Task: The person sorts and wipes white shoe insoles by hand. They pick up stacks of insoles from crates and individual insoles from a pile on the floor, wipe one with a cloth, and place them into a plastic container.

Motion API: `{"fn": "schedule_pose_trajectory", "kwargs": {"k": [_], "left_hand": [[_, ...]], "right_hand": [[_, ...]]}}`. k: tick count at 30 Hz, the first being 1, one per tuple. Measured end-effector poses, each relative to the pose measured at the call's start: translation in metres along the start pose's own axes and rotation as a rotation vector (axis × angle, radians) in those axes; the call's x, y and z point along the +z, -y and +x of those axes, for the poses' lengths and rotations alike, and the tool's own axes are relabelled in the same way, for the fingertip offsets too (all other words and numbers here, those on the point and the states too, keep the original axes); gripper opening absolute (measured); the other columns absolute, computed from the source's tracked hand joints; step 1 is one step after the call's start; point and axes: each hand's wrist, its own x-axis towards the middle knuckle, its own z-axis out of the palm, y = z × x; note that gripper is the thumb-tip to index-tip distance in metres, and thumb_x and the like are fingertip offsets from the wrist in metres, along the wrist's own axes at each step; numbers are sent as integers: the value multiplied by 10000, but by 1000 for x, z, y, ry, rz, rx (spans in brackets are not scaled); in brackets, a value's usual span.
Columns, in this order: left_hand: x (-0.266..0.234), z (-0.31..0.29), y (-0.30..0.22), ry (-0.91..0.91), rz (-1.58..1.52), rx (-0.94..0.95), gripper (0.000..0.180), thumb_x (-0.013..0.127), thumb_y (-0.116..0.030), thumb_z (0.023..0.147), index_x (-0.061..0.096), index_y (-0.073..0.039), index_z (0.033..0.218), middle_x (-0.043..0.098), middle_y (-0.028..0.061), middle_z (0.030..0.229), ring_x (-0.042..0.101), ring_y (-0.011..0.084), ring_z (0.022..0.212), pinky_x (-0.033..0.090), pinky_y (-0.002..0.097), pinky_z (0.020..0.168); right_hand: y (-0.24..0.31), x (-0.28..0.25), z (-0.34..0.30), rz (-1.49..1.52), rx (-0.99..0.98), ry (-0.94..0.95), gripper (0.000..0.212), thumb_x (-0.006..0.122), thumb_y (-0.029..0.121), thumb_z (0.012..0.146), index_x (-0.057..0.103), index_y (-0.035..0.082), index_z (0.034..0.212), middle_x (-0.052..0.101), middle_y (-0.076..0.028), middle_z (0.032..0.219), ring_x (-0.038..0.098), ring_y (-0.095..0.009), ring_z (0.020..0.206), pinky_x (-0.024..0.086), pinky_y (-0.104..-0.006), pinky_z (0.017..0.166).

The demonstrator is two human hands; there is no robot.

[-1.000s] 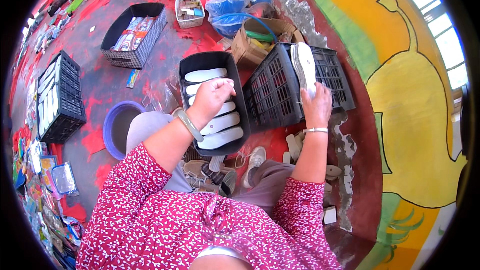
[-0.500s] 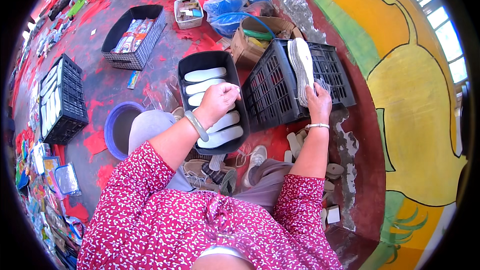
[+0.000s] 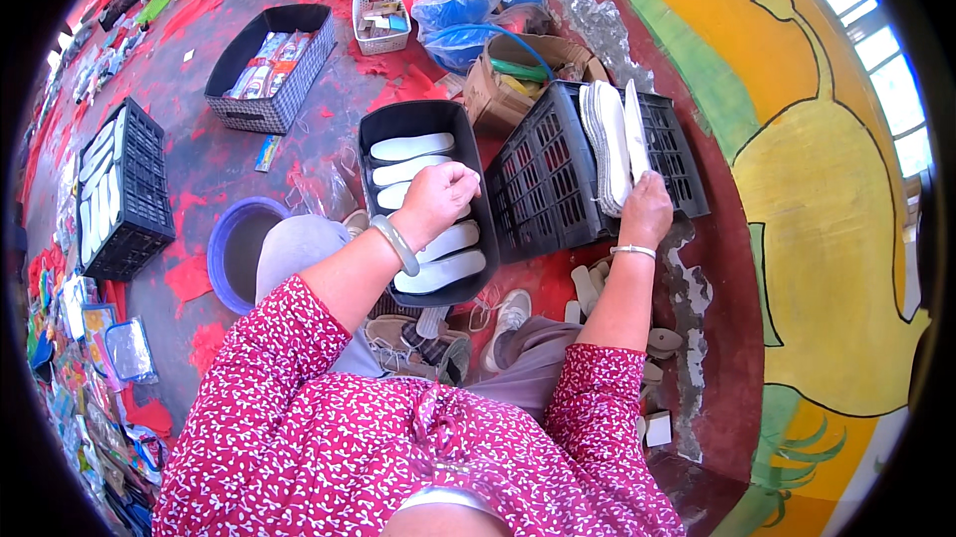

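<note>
My right hand pinches the near end of a white insole, tilted up on its edge. Just left of it, a stack of white insoles leans on top of an upturned black plastic crate. A small gap parts the lifted insole from the stack. My left hand hovers over a black fabric bin, where several white insoles lie side by side. Its fingers are curled together; whatever may be in them is hidden. The hand covers the bin's middle.
Left of my legs stands a purple basin. A second black crate with insoles is at far left. Beyond are a checked bin of packets, a small white basket and a cardboard box. A painted wall bounds the right.
My right hand has shifted slightly right and down, drawing one insole away from the stack it was touching. My left hand has stayed nearly in place over the bin.
</note>
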Motion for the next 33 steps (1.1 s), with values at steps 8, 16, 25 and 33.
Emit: {"fn": "schedule_pose_trajectory", "kwargs": {"k": [8,16,25,33], "left_hand": [[-1,3,-12,45,-336,-155,274,585,-280,884,655,-22,822,624,22,689,543,77,633,440,242,591],[-26,6,-61,97,-988,-196,328,553,-306,904,559,-39,1094,639,65,981,602,113,788,455,234,655],[-25,-7,-44,184,-530,-261,235,557,-266,899,621,-42,928,639,7,756,556,52,586,398,191,466],[-24,-7,-46,207,-383,-223,254,547,-267,906,637,-29,891,634,5,718,555,53,564,412,194,479]], "right_hand": [[70,-56,-21,1327,214,132,301,472,248,929,573,-25,1003,654,-155,836,638,-232,699,488,-304,608],[128,-48,-112,1594,388,903,292,497,206,933,557,-43,1073,631,-106,936,621,-158,778,476,-245,660],[135,-29,-96,1485,303,721,172,632,92,848,602,-17,978,607,-14,847,538,-53,729,440,-187,653],[97,-28,-72,1308,424,409,187,623,162,870,581,31,743,529,19,625,462,-47,529,388,-197,497]]}}
